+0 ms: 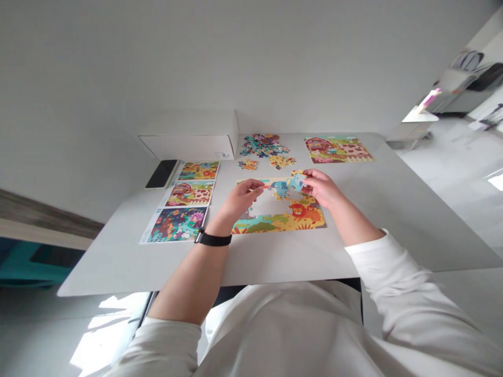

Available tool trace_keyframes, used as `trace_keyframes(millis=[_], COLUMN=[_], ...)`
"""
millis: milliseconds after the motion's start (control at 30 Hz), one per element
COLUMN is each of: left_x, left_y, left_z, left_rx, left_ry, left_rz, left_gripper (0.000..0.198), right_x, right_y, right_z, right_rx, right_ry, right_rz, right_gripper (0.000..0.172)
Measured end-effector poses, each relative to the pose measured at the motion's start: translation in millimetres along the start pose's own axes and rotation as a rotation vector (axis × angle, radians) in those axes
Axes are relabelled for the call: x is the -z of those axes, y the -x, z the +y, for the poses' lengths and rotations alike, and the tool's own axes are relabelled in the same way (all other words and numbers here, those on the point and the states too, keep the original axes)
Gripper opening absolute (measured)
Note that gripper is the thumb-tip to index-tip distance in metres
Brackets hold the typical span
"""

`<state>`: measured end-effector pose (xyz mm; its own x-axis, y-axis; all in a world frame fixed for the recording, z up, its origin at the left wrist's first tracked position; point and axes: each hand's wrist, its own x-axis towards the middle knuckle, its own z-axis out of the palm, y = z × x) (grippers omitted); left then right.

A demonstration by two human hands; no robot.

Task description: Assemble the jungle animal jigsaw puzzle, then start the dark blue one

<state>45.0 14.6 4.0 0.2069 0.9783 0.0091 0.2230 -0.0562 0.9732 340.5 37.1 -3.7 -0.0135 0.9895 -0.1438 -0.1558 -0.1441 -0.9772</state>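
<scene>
Back left on the table (255, 262), against the wall: white box (186, 147), small printed label low on the front, contents hidden. Nearer the front edge: column of printed pictures (189, 193), with lion scene at the back, barn and cow in the middle, dark animal scene nearest. Beside the column, on its left: phone (161, 174), dark screen upward.

Next to the right: black wristband (214, 239) on the left forearm, just at the edge of the dark picture. Above the upper left part of the puzzle: left hand (244, 193), fingertips drawn close to the thumb; cannot tell whether gripping a piece.

At center, flat on the table: puzzle (275, 224), partly assembled. Along the bottom, green bush and crocodile; at right, two lions on orange ground; near the top, blue elephant; in the middle, pale gap. Behind: heap of mixed pieces (257, 142), then small orange cluster (247, 165) and yellow cluster (282, 161) in front of the heap.

At the upper right of the puzzle: right hand (320, 188), pinching a light-blue and yellow piece (297, 182) and covering part of the border. Farther back, at right: farm picture (340, 150), lying flat.
</scene>
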Motion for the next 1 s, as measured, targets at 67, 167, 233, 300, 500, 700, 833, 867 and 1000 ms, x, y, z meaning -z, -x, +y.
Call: trace_keyframes(millis=[67,167,233,300,500,700,833,867,1000], left_x=[-0.5,-2.2,-4.0,-6.2,-12.8,-14.8,-16.3,-17.0,-20.9], left_y=[0.3,0.6,1.0,1.4,2.3,4.9,7.3,7.7,7.6], left_z=[-0.4,0.0,0.7,1.2,-2.0,-1.1,4.0,4.6,2.4], left_rx=[-0.003,-0.006,0.0,0.009,-0.007,-0.029,-0.007,-0.003,-0.032], left_ry=[-0.018,-0.038,-0.042,-0.043,-0.054,-0.055,-0.043,-0.046,-0.057], left_rz=[0.002,0.0,-0.004,-0.007,-0.034,-0.035,-0.045,-0.057,-0.136], left_gripper=[0.038,0.036,0.036,0.036,0.041,0.045,0.048,0.047,0.041], right_x=[-2.1,-4.8,-7.2,-10.2,-17.3,-20.0,-22.2,-22.9,-26.1], right_y=[0.4,3.1,6.0,9.2,16.0,20.6,23.0,23.5,25.8], right_z=[2.3,3.8,4.2,4.4,5.2,6.9,10.3,11.4,15.6], right_rx=[-0.019,-0.03,-0.037,-0.045,-0.065,-0.039,0.032,0.049,0.102], right_ry=[-0.002,0.009,0.004,-0.014,-0.016,0.025,0.118,0.133,0.171], right_rz=[-0.014,-0.05,-0.08,-0.103,-0.12,-0.182,-0.272,-0.29,-0.338], right_gripper=[0.054,0.053,0.051,0.051,0.048,0.043,0.044,0.046,0.05])
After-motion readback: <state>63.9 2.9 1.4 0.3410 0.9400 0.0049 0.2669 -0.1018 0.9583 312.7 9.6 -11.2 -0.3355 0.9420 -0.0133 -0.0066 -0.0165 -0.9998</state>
